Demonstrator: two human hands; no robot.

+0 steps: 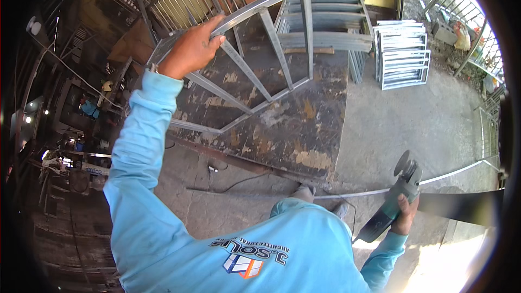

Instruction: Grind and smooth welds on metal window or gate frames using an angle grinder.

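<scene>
The silver-grey metal frame with a bent outer rail and fanned crossbars (pixel 277 49) is propped up over the left and middle of the broad, dark work table with flaking paint (pixel 309 130), which is the landmark here; how far the frame tilts is hard to judge. The left hand (pixel 192 49) reaches over the table's left side, its fingers curled over the frame's upper rail near a corner. The right hand (pixel 406 214) is off to the right of the table's near edge, closed round the body of a dark green angle grinder with a round disc (pixel 392 206) (whether the disc spins, I cannot tell). The grinder is well apart from the frame.

At the table's far right corner sit silver-grey, ladder-like metal frames in a pile (pixel 325 40); to the right of the table, more pale metal frames (pixel 401 54) lie on the floor.

The step in hand looks like handling or positioning the frame with one hand while the tool is held clear. As I judge it, the next move calls for a steady left grip and a frame firmly seated on the table before any disc comes near it
</scene>
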